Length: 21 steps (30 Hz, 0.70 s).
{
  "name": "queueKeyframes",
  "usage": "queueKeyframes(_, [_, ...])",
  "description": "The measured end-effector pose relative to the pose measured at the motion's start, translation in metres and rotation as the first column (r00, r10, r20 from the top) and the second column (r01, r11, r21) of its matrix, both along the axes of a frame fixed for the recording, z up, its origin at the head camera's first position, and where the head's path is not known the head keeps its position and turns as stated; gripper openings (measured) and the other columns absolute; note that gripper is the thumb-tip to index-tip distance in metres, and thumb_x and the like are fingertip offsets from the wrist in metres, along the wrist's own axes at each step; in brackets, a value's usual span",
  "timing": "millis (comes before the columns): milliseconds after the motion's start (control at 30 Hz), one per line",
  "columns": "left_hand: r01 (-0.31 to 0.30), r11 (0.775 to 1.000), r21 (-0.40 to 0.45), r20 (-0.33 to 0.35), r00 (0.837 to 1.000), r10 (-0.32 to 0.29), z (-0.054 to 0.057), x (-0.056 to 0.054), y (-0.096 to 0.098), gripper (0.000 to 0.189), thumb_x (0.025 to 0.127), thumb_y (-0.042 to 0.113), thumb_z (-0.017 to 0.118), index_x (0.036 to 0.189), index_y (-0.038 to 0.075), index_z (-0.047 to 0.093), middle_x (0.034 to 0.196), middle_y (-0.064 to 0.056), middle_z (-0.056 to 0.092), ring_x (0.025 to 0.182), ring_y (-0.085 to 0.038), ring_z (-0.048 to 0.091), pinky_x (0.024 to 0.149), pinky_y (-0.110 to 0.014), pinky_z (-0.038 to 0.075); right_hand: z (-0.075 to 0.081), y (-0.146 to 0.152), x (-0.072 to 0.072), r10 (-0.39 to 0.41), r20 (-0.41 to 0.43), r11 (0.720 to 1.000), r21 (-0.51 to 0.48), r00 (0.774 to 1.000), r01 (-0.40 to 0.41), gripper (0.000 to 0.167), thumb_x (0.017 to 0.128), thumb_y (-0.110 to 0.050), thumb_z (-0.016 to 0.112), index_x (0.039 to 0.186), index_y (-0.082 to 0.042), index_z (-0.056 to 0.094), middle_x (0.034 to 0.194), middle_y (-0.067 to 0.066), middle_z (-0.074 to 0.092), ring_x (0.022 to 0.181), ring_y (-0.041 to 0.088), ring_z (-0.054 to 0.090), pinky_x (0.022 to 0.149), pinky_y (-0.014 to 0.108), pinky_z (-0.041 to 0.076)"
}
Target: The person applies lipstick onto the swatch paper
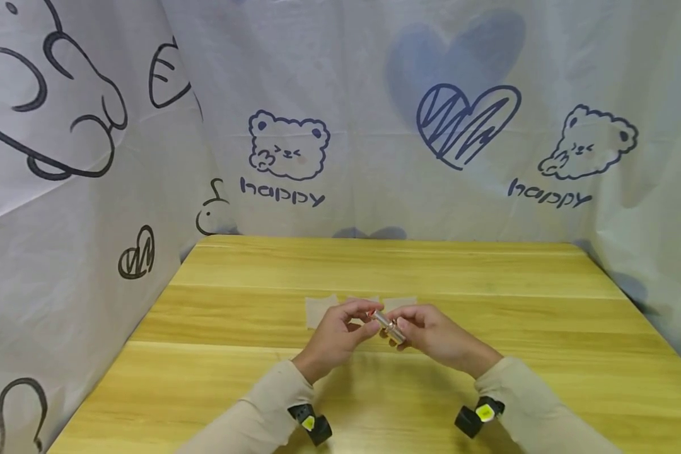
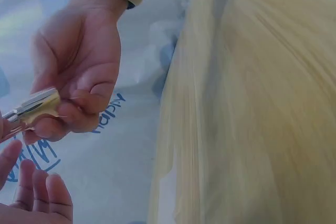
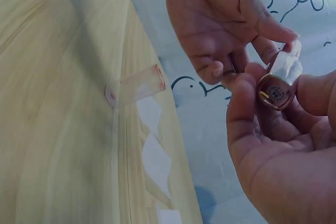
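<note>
A lipstick (image 1: 396, 332) with a gold and silver tube is held above the table, tilted, its red tip up and to the left. My right hand (image 1: 439, 337) grips the gold base between thumb and curled fingers; the right wrist view shows the round dark end of the base (image 3: 275, 94). With thumb and forefinger, my left hand (image 1: 337, 334) pinches the tube near the red tip. Its other fingers (image 2: 39, 187) are spread loosely in the left wrist view. The left fingers partly hide the upper tube.
Several pale paper pieces (image 1: 320, 310) lie in a row on the wooden table (image 1: 232, 378), beyond the hands. A clear strip with red marks (image 3: 139, 87) lies beside them in the right wrist view. Printed white curtains (image 1: 363, 189) stand behind and at both sides.
</note>
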State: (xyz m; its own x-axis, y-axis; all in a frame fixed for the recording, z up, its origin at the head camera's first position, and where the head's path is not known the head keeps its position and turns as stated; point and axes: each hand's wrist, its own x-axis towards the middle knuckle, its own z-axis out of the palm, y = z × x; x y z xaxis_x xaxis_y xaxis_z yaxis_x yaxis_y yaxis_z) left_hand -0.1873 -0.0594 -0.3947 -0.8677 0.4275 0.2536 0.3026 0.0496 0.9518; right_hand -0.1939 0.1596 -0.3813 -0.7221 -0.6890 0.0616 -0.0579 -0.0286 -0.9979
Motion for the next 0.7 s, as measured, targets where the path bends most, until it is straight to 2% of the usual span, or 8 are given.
queueKeyframes(133, [0.027, 0.995, 0.096, 0.053, 0.998, -0.032, 0.001, 0.002, 0.004, 0.037, 0.096, 0.022, 0.063, 0.122, -0.004, 0.062, 0.116, -0.012, 0.057, 0.102, -0.018, 0.054, 0.086, -0.031, 0.049, -0.001, -0.003, -0.001, 0.149, 0.121, 0.975, -0.184, 0.981, -0.126, 0.028, 0.106, -0.018, 0.040, 0.116, -0.002, 0.062, 0.100, 0.006, 0.063, 0.089, 0.013, 0.060, 0.080, 0.025, 0.052])
queueKeyframes(233, [0.010, 0.988, 0.154, 0.090, 0.996, -0.025, 0.000, 0.004, 0.007, 0.041, 0.096, 0.021, 0.063, 0.123, -0.009, 0.059, 0.111, -0.011, 0.058, 0.099, -0.016, 0.053, 0.087, -0.028, 0.047, -0.002, -0.005, -0.001, 0.179, 0.163, 0.966, -0.217, 0.970, -0.142, 0.030, 0.106, -0.020, 0.039, 0.117, -0.004, 0.062, 0.100, 0.006, 0.063, 0.088, 0.012, 0.061, 0.078, 0.024, 0.052])
queueKeyframes(367, [-0.091, 0.973, 0.213, 0.193, 0.980, 0.049, 0.001, 0.007, 0.012, 0.040, 0.095, 0.016, 0.064, 0.122, -0.012, 0.056, 0.103, -0.007, 0.058, 0.091, -0.013, 0.054, 0.081, -0.025, 0.048, -0.003, -0.007, 0.002, 0.001, 0.092, 0.998, -0.068, 0.996, 0.005, 0.033, 0.103, -0.020, 0.047, 0.121, 0.007, 0.058, 0.107, 0.010, 0.062, 0.092, 0.014, 0.062, 0.081, 0.028, 0.053])
queueKeyframes(433, [-0.154, 0.957, 0.246, 0.262, 0.961, 0.088, 0.001, 0.008, 0.015, 0.035, 0.095, 0.013, 0.064, 0.119, -0.010, 0.055, 0.097, -0.005, 0.057, 0.086, -0.012, 0.054, 0.076, -0.025, 0.049, -0.003, -0.010, 0.005, -0.127, -0.049, 0.990, 0.054, 0.991, 0.130, 0.034, 0.102, -0.019, 0.053, 0.121, 0.008, 0.057, 0.110, 0.012, 0.062, 0.093, 0.016, 0.062, 0.081, 0.031, 0.054])
queueKeyframes(467, [-0.185, 0.946, 0.265, 0.298, 0.949, 0.102, 0.002, 0.009, 0.016, 0.031, 0.095, 0.012, 0.064, 0.116, -0.009, 0.055, 0.095, -0.004, 0.057, 0.084, -0.011, 0.054, 0.074, -0.024, 0.049, -0.003, -0.011, 0.006, -0.183, -0.141, 0.974, 0.106, 0.973, 0.198, 0.033, 0.101, -0.018, 0.055, 0.121, 0.008, 0.058, 0.110, 0.012, 0.063, 0.093, 0.017, 0.062, 0.081, 0.032, 0.054])
queueKeyframes(500, [-0.215, 0.935, 0.281, 0.329, 0.937, 0.116, 0.002, 0.009, 0.017, 0.027, 0.094, 0.010, 0.064, 0.112, -0.007, 0.056, 0.091, -0.003, 0.057, 0.081, -0.011, 0.055, 0.071, -0.024, 0.049, -0.003, -0.013, 0.007, -0.228, -0.240, 0.954, 0.141, 0.944, 0.266, 0.032, 0.100, -0.016, 0.057, 0.121, 0.008, 0.059, 0.110, 0.012, 0.064, 0.094, 0.018, 0.063, 0.080, 0.033, 0.055])
queueKeyframes(567, [-0.263, 0.913, 0.311, 0.378, 0.916, 0.135, 0.003, 0.011, 0.020, 0.018, 0.094, 0.010, 0.064, 0.104, -0.003, 0.056, 0.086, -0.001, 0.057, 0.078, -0.010, 0.055, 0.068, -0.023, 0.049, -0.004, -0.016, 0.010, -0.294, -0.431, 0.905, 0.161, 0.853, 0.394, 0.027, 0.096, -0.014, 0.062, 0.117, 0.004, 0.063, 0.106, 0.009, 0.066, 0.092, 0.018, 0.064, 0.077, 0.032, 0.055])
queueKeyframes(700, [-0.325, 0.875, 0.358, 0.456, 0.879, 0.140, 0.005, 0.011, 0.025, 0.011, 0.096, 0.011, 0.063, 0.094, 0.004, 0.055, 0.082, 0.000, 0.056, 0.073, -0.009, 0.054, 0.064, -0.022, 0.048, -0.008, -0.022, 0.011, -0.356, -0.712, 0.850, 0.023, 0.606, 0.527, 0.025, 0.087, -0.004, 0.072, 0.110, 0.001, 0.066, 0.100, 0.005, 0.067, 0.087, 0.016, 0.064, 0.071, 0.029, 0.056])
